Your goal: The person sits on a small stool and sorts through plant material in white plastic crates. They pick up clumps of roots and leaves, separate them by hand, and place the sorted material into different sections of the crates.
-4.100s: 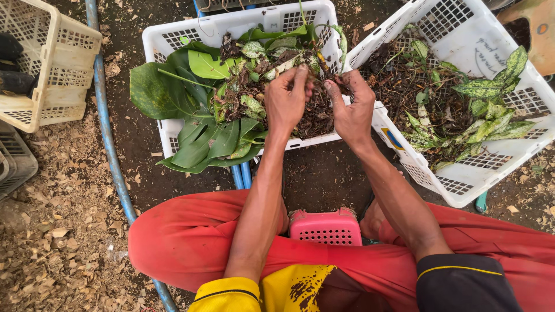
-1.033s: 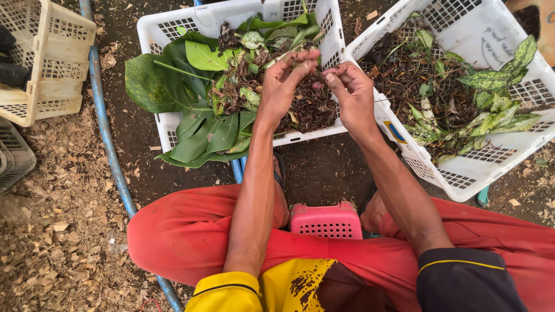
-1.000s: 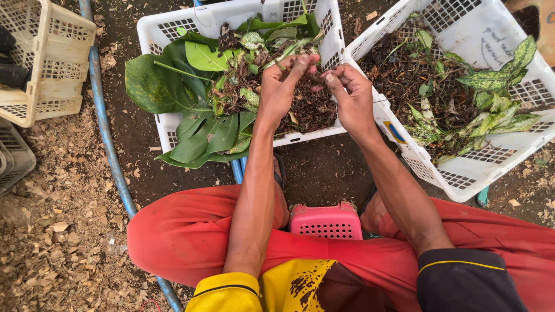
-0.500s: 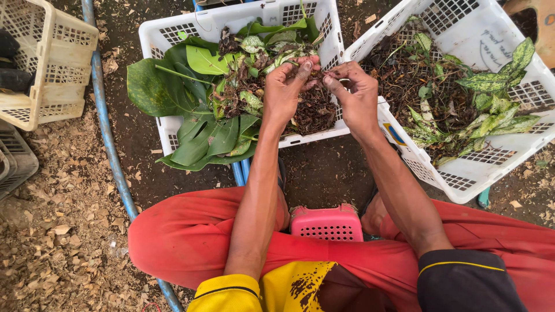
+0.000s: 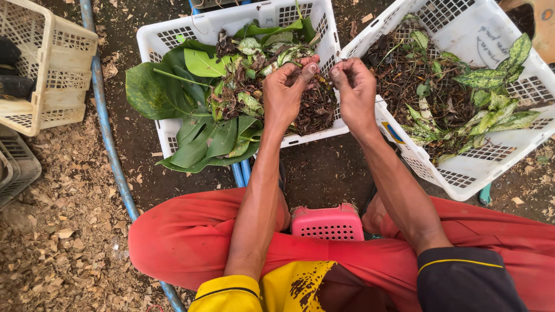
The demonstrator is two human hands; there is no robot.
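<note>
My left hand [image 5: 287,92] and my right hand [image 5: 354,92] are together over the middle crate [image 5: 173,34], fingers pinched on a small plant cutting [image 5: 319,81] between them. I think the sorting is about half done: the crate under my hands has many big leaves [image 5: 199,136] and roots, and the right crate [image 5: 514,150] already holds spotted cuttings [image 5: 491,78].

White perforated plastic crate [image 5: 153,43], glossy leaves [image 5: 203,141]
</note>
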